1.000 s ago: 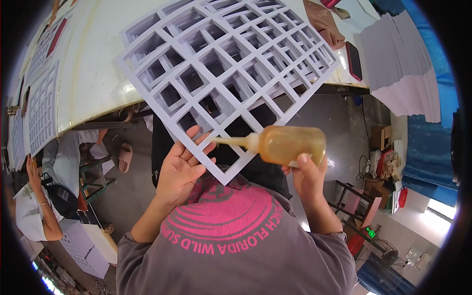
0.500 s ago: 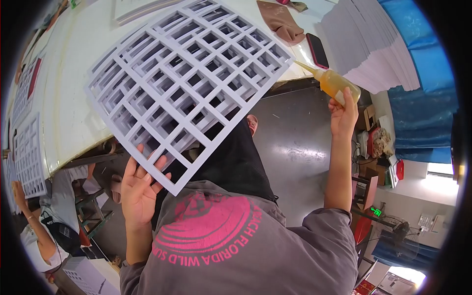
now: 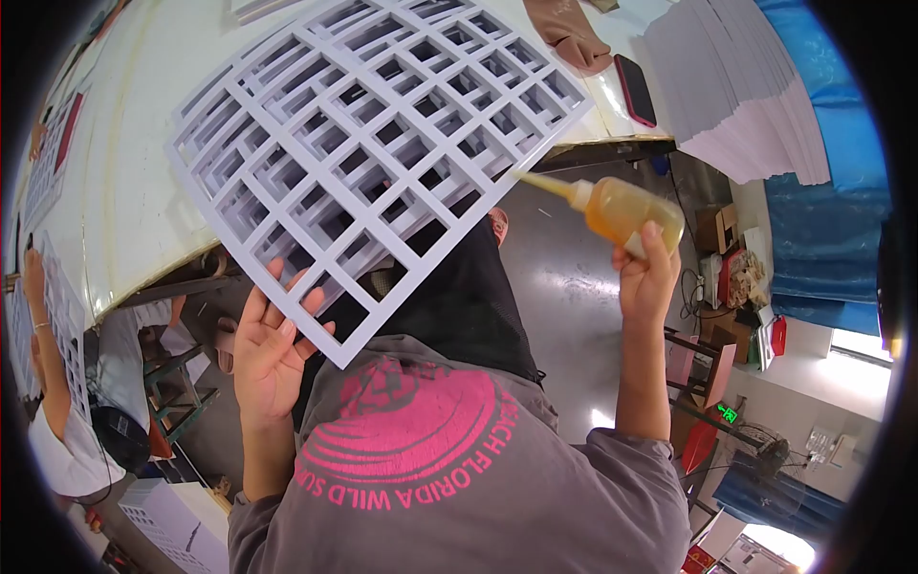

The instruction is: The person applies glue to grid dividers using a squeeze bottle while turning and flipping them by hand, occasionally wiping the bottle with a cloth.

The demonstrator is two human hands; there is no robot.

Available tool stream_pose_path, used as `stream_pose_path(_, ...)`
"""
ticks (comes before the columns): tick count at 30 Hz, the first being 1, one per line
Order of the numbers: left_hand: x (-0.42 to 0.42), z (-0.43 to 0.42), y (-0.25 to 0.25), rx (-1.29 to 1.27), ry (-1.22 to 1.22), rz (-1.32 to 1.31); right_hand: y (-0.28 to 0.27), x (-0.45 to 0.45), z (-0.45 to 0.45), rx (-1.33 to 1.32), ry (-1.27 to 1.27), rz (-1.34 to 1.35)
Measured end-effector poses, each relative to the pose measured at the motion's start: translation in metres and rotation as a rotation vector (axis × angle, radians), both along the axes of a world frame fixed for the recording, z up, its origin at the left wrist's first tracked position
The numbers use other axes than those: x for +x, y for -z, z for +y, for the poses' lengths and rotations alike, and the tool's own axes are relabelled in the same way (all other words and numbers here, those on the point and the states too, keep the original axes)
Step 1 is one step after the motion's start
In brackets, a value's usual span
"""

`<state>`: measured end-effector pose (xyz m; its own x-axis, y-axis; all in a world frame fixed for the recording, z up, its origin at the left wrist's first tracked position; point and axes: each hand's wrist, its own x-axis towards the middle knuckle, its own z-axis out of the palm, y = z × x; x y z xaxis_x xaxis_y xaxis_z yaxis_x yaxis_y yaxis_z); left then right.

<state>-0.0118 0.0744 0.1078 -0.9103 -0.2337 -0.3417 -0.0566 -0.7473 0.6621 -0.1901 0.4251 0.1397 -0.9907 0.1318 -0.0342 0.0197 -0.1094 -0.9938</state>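
Note:
A stack of white lattice grids leans from the table out over my lap, its near corner pointing toward my shirt. My left hand supports the near left edge, with its fingertips showing through and behind the openings. In my right hand is a squeeze bottle of amber liquid, held nearly level. The bottle's thin nozzle points left, and its tip is close to the right edge of the top grid.
On the white table lie a dark phone, a brown cloth and a tall stack of sheets. At the left, a co-worker's arm reaches beside other grids. A stool stands below.
From its place over the near corner, the bottle swung right to the far right corner, then came back partway along the right edge. The grids and my left hand shifted left.

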Motion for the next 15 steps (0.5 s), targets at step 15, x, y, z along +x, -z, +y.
stream_pose_path(15,0.000,0.001,0.000,0.030,-0.002,0.011,0.000,0.115,-0.073,-0.086,-0.536,-0.307)
